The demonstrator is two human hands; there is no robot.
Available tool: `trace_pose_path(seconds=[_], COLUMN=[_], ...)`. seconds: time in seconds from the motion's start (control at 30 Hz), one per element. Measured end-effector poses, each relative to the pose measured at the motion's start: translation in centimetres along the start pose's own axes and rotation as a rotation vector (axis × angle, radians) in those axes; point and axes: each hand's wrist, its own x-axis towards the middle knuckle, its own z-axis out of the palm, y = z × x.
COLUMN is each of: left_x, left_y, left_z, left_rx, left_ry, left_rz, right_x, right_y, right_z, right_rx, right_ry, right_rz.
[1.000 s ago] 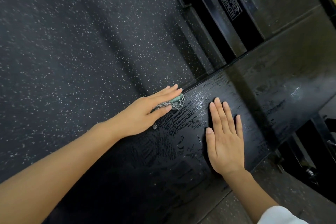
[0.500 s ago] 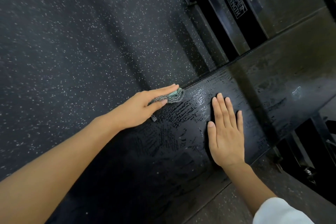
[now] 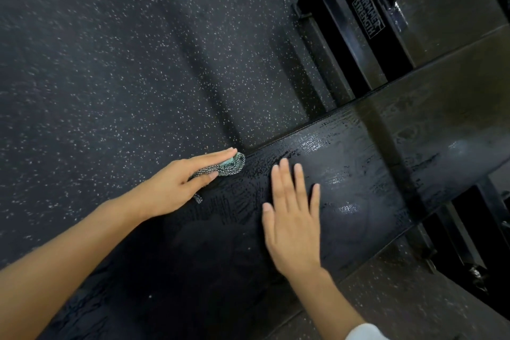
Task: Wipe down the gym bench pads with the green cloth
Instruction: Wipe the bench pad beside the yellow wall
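Head-cam view looking down. Nearest: two bare forearms reach in, w/ a white sleeve (image 3: 364,332) at the R wrist. R hand (image 3: 292,218) lies flat on the black bench pad (image 3: 358,174), fingers straight and spread, holding nothing, prob. bracing. A bit further and to the L, the L hand (image 3: 176,185) holds the green cloth (image 3: 229,167) at the pad's far edge. Its fingers lie fairly straight over the bunched cloth, thumb tucked beneath and pinching it, and a loose end trails below the palm. The surface around both hands shows wet, streaky wipe marks; more smears and a shine run along the pad to the R, past a seam. The near end of the pad looks duller, too dark to judge. Likely mid-task: this middle stretch is covered, edges and other pads may be left. Beyond: black metal frame (image 3: 345,44) w/ a "Hammer Strength" label, and speckled rubber floor (image 3: 110,63).
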Motion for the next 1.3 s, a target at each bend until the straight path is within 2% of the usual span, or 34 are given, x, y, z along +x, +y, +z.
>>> trace_pose_path(seconds=[0.17, 0.67, 0.87, 1.3], left_x=[-0.4, 4.2, 1.3, -6.2], left_y=[-0.3, 1.4, 0.1, -3.2], left_z=[0.0, 1.0, -0.5, -2.8], left_rx=[0.019, 0.044, -0.003, -0.061], left_ry=[0.004, -0.031, -0.091, -0.083], left_rz=[0.013, 0.008, 0.007, -0.053], right_x=[-1.2, -1.2, -1.2, -1.2], right_y=[-3.4, -3.6, -3.6, -3.9], right_z=[1.1, 1.3, 1.3, 1.2], right_rx=[0.007, -0.009, -0.012, -0.035], right_ry=[-0.017, -0.023, -0.016, 0.008], right_rz=[0.002, 0.014, 0.025, 0.046])
